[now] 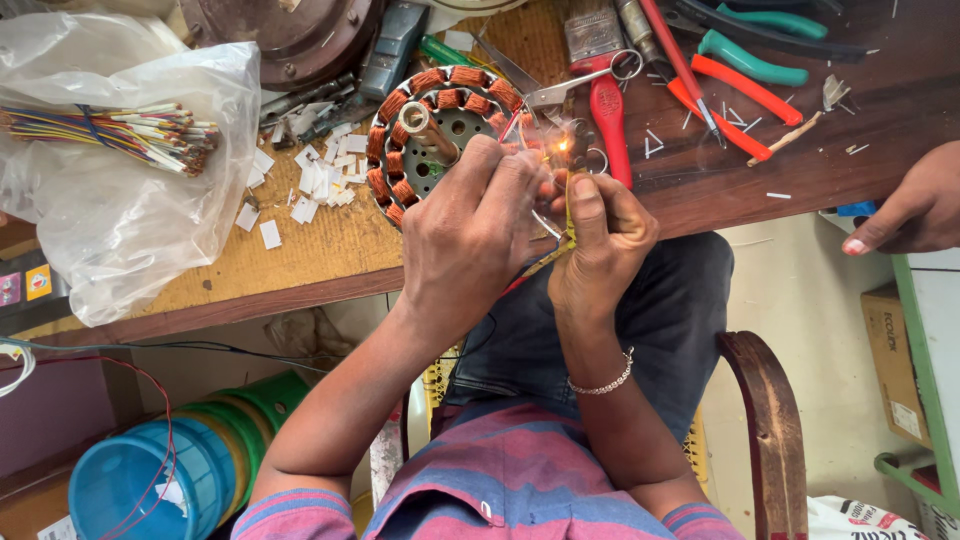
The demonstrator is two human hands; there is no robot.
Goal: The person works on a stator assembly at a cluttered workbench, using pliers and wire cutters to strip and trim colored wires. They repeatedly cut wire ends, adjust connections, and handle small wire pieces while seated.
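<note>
Left hand point(470, 235) and right hand point(600, 240) pinch thin wire leads point(556, 165) at 3 o'clock of round copper-wound stator point(440, 125); keep strands taut, fingertips behind flame.

both hands point(530, 235) pinch thin wires point(553, 232) beside the copper-wound stator point(440, 125).

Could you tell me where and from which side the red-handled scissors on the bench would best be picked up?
Probably by the red handle of the scissors, coming from the wearer's right side. The handle lies flat with bare wood to its right, while the stator, a small flame and both hands, left hand and right hand, crowd its left. The metal part near the brush is hemmed in.
</note>
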